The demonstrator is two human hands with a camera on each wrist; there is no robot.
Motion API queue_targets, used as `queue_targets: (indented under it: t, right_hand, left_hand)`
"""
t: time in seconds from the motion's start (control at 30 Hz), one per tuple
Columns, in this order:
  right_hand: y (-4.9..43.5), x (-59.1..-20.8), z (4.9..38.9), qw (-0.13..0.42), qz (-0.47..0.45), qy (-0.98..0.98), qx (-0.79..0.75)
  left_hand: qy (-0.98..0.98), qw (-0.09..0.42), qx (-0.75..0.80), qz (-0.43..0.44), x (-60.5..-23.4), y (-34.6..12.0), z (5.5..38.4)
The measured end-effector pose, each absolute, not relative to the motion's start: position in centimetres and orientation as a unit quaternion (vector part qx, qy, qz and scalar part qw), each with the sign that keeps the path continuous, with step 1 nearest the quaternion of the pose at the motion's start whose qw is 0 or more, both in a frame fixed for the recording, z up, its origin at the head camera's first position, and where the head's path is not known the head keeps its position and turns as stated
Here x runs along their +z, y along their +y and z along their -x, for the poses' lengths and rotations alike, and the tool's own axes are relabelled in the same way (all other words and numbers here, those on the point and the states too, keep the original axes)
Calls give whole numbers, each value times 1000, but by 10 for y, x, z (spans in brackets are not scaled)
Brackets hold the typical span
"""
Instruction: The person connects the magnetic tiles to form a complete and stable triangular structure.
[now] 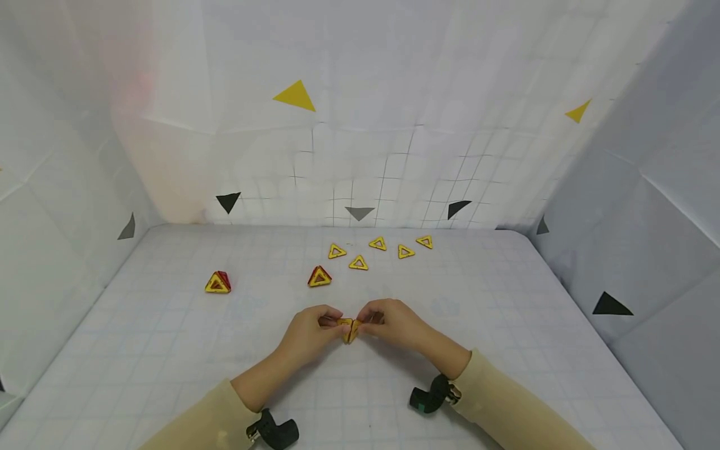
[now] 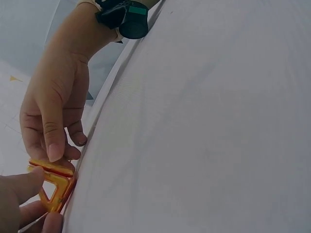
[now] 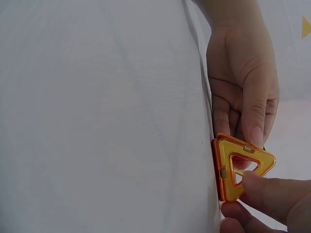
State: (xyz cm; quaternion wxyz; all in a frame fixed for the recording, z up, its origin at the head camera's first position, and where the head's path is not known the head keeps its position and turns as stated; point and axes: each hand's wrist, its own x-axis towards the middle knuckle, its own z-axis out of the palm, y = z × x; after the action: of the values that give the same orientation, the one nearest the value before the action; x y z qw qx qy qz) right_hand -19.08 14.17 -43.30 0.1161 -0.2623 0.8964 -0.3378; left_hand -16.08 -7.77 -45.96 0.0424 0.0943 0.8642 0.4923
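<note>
Both hands meet at lower centre: left hand (image 1: 308, 330) and right hand (image 1: 390, 324) pinch yellow triangles (image 1: 350, 329) edge to edge with fingers, low over the tabletop (image 1: 506, 325), apparently to join them.

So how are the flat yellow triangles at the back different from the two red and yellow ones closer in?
The five flat triangles lie single and level on the table, all yellow. The two pyramids stand up as joined pieces, showing red faces beside yellow. Both kinds are open-centred triangle frames, untouched by either hand.

Two red-yellow pyramids (image 1: 217, 282), five flat yellow triangles (image 1: 358, 263), gridded table (image 1: 506, 300)
</note>
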Motion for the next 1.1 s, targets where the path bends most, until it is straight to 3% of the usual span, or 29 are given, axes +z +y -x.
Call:
queue_targets:
  t: [1.1]
  right_hand:
    - [145, -427, 194, 109, 263, 900, -330]
  left_hand:
    - [859, 78, 487, -138, -458, -81, 162]
